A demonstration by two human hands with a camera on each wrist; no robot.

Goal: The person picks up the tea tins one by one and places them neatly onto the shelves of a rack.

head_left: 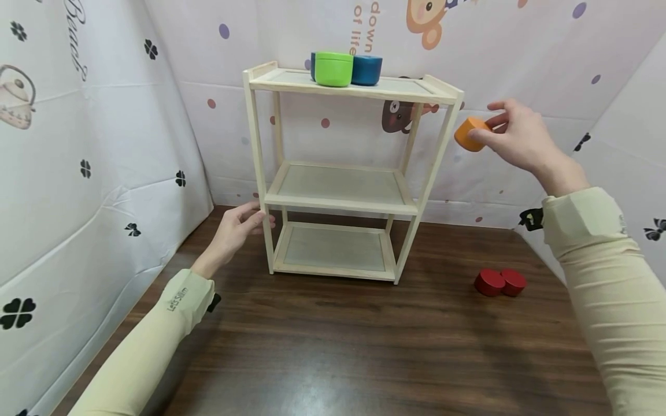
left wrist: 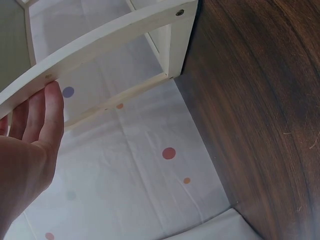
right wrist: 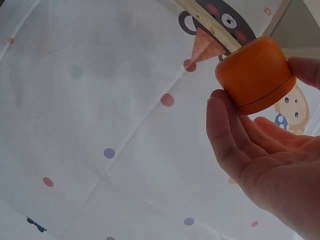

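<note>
currently orange container (right wrist: 256, 75) pinched in right hand (head_left: 528, 141), between thumb (right wrist: 307, 72) and fingers (right wrist: 222, 130)

It seems a small staged space, though whether home or lab is unclear: printed cloth (head_left: 229, 138) hangs on 3 sides around a dark wooden surface (head_left: 364, 335), where a shelf (head_left: 343, 185) stands.

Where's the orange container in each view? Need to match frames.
Head: orange container at upper right, in the right hand.
Left wrist: not in it.
Right wrist: orange container at upper right, held in the same hand.
Shared landmark: pale wooden rack, central in head, upper left in left wrist, a strip at the top in right wrist.
</note>
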